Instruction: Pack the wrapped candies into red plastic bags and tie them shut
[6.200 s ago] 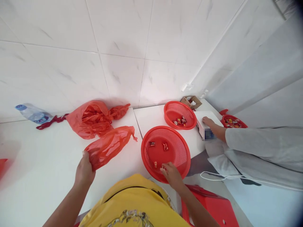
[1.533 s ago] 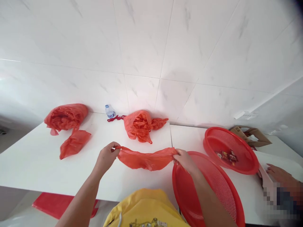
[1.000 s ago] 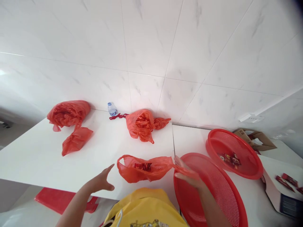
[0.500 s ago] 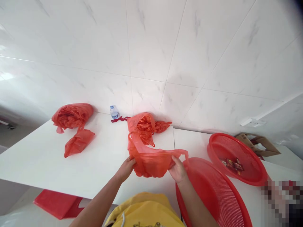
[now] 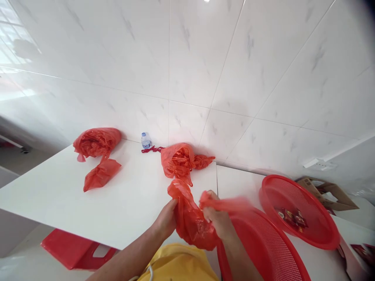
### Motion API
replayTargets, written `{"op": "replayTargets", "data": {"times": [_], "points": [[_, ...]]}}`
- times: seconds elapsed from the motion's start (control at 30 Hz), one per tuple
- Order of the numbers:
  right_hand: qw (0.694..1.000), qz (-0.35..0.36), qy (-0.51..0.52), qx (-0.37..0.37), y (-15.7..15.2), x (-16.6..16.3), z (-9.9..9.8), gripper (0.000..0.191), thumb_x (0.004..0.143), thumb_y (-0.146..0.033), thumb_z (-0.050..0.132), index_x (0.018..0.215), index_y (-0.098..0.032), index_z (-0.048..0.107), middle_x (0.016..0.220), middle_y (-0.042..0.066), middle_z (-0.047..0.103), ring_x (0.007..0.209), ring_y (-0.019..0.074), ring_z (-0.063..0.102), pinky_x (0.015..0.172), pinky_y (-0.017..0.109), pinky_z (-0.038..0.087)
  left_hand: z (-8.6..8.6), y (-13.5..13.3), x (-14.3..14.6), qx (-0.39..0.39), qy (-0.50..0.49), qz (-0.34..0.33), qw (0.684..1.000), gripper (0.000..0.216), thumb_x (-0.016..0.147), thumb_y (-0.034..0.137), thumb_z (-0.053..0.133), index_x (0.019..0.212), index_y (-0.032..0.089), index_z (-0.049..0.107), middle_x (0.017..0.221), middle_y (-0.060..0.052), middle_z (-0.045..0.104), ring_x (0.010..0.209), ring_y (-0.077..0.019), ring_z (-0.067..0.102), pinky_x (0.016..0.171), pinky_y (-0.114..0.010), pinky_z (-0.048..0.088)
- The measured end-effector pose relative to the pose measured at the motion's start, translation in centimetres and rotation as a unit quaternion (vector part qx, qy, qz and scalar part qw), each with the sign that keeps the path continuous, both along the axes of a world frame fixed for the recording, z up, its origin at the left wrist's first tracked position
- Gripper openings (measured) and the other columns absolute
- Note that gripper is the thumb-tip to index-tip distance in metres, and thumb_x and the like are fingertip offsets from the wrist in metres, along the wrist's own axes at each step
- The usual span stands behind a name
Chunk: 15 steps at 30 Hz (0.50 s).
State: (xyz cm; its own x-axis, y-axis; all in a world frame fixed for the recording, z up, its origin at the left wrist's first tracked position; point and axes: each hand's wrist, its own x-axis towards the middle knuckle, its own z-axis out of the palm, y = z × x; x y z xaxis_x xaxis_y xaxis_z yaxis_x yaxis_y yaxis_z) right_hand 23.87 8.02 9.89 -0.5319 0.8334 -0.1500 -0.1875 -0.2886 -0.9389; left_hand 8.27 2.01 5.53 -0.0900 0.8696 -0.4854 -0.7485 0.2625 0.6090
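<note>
Between my hands, above the table's front edge, hangs a red plastic bag (image 5: pixel 195 226), crumpled and partly see-through. My left hand (image 5: pixel 168 218) grips its left side near the top. On the other side my right hand (image 5: pixel 216 214) is closed on the bag's upper part, and a handle strip, smeared by motion, trails off to the right. Just beyond lies a bundle of red plastic bags (image 5: pixel 177 159) by the wall. Whether anything is inside the held bag, I cannot tell.
A large red basket (image 5: pixel 281 234) stands at my right. Behind it, another red basket (image 5: pixel 319 203) holds small packets (image 5: pixel 293 218), near a cardboard box (image 5: pixel 336 195). More red bags (image 5: pixel 98 142) and a bottle (image 5: pixel 145 141) are on the white table (image 5: pixel 131 199). A red stool (image 5: pixel 70 249) is below.
The bag, stretched wide between my hands before, is now gathered and hangs lower. My right hand has moved slightly left and its grip has shifted. The view has tilted a little.
</note>
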Motion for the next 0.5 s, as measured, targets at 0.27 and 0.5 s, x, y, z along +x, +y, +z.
{"op": "replayTargets", "data": {"times": [0.27,0.5], "points": [[0.992,0.064,-0.071,0.083,-2.0,-0.9,0.1,0.049,0.090,-0.061,0.046,0.116,-0.023,0.061,0.068,-0.002,0.053,0.062,0.0143,0.047,0.062,0.029,0.040,-0.1,0.6,0.3,-0.039,0.051,0.062,0.996,0.034,0.076,0.045,0.062,0.060,0.023,0.041,0.048,0.006,0.044,0.043,-0.0098,0.041,0.045,-0.026,0.035],[0.992,0.064,-0.104,0.040,-1.3,-2.7,-1.8,0.041,0.074,-0.040,0.074,0.110,-0.025,0.063,0.066,-0.006,0.053,0.064,0.0131,0.050,0.064,0.027,0.042,-0.7,0.7,1.4,0.061,0.121,0.018,0.991,0.027,0.071,0.036,0.072,0.066,0.021,0.050,0.059,0.003,0.054,0.054,-0.0118,0.048,0.054,-0.027,0.038]]}}
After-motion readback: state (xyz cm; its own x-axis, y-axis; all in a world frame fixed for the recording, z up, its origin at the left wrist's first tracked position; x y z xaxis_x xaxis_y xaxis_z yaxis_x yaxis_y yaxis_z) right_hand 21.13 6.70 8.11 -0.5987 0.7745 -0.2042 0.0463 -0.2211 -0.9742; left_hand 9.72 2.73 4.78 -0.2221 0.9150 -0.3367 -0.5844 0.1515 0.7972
